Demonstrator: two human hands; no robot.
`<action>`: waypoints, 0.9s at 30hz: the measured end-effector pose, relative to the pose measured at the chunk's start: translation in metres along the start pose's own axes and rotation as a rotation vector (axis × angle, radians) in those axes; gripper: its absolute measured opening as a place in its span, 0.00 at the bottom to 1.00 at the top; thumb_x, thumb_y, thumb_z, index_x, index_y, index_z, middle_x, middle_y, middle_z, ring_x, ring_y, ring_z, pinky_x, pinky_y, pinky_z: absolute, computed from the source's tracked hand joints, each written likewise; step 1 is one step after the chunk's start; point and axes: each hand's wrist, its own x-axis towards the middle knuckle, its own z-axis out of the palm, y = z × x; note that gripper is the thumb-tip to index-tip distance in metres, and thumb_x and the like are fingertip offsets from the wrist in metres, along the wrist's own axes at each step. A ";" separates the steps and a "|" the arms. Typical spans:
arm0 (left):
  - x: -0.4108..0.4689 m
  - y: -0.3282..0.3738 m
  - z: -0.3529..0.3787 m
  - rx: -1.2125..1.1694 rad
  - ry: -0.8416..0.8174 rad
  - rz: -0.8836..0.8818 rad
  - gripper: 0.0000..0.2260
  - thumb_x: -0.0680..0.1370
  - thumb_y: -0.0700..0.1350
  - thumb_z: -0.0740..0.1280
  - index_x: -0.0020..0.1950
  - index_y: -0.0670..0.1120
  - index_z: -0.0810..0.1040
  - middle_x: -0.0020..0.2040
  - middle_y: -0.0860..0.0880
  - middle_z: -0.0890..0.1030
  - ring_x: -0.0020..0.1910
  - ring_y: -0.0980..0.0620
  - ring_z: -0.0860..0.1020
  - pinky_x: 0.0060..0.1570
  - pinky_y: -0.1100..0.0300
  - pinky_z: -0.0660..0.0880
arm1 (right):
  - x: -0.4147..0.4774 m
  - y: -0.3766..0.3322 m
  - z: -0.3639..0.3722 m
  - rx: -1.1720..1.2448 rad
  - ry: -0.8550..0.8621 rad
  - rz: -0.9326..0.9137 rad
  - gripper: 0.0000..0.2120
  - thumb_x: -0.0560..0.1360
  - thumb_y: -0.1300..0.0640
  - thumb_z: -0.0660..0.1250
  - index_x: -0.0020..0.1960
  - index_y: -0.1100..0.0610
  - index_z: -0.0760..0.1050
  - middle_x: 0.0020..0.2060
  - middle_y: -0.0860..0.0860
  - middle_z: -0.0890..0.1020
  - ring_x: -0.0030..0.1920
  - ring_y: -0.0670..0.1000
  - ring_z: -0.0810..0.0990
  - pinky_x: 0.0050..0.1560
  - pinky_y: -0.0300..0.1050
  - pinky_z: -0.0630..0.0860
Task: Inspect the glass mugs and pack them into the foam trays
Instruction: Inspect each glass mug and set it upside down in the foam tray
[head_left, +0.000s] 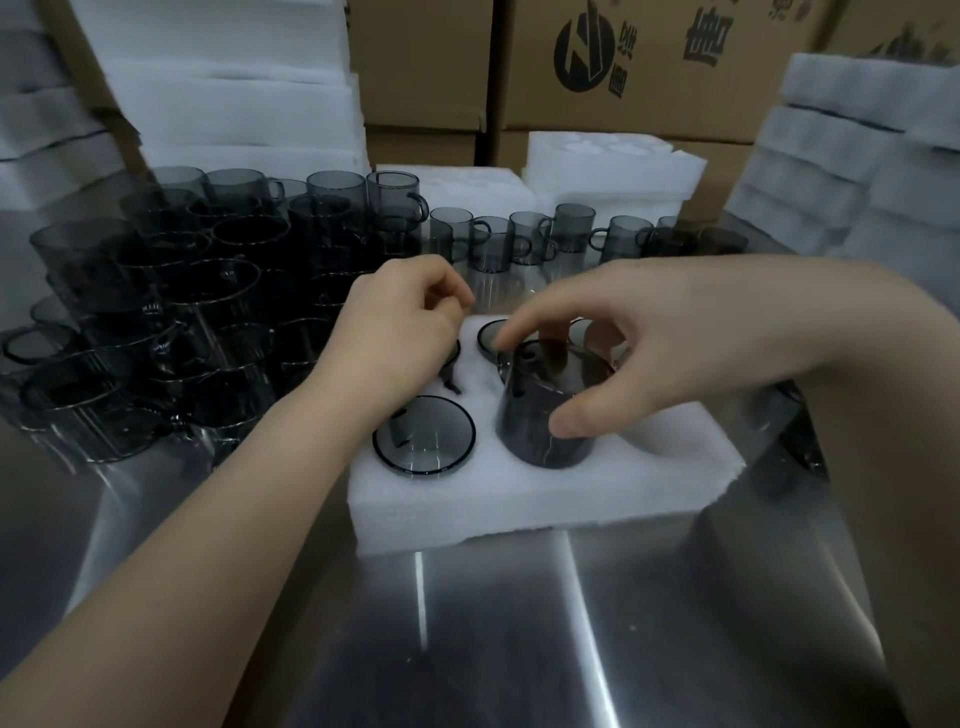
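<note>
On the steel tabletop (519, 623) lies a white foam tray (519, 499) with round pockets. The right hand (623, 353) holds a smoky glass mug (535, 431) at the near middle pocket. Its grip pinches the mug, thumb on the near wall and fingers curled over the far rim, and the mug leans slightly. Just left of it, a seated mug (423, 436) fills the near left pocket, rim level with the foam. The left hand (400, 322) hovers over the far left corner of the tray with its fingers curled; I cannot tell whether its grip pinches anything. Stacked mugs (156, 322) crowd the tabletop's left side, and a row of single mugs (493, 244) stands beyond the tray. Foam stacks (234, 104) and cardboard boxes (649, 62) rise at the far side.
</note>
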 end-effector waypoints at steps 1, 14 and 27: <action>0.000 0.000 0.000 0.009 0.000 0.002 0.10 0.77 0.39 0.63 0.47 0.49 0.82 0.43 0.52 0.83 0.45 0.53 0.80 0.37 0.70 0.71 | 0.000 -0.001 0.000 -0.037 0.005 0.004 0.35 0.58 0.32 0.68 0.65 0.28 0.65 0.54 0.29 0.74 0.47 0.30 0.77 0.50 0.37 0.74; 0.001 0.001 0.001 0.054 -0.006 0.012 0.09 0.76 0.39 0.64 0.46 0.48 0.83 0.43 0.53 0.82 0.45 0.54 0.79 0.38 0.71 0.69 | 0.008 -0.005 0.003 -0.093 -0.081 0.016 0.43 0.57 0.31 0.72 0.71 0.32 0.64 0.36 0.19 0.68 0.39 0.21 0.68 0.41 0.30 0.66; 0.001 0.000 0.001 0.076 -0.014 0.016 0.09 0.76 0.39 0.64 0.46 0.49 0.82 0.42 0.54 0.82 0.45 0.54 0.78 0.39 0.72 0.68 | 0.014 -0.010 0.010 -0.141 -0.156 0.084 0.42 0.63 0.35 0.74 0.73 0.34 0.61 0.22 0.19 0.64 0.33 0.32 0.72 0.34 0.35 0.62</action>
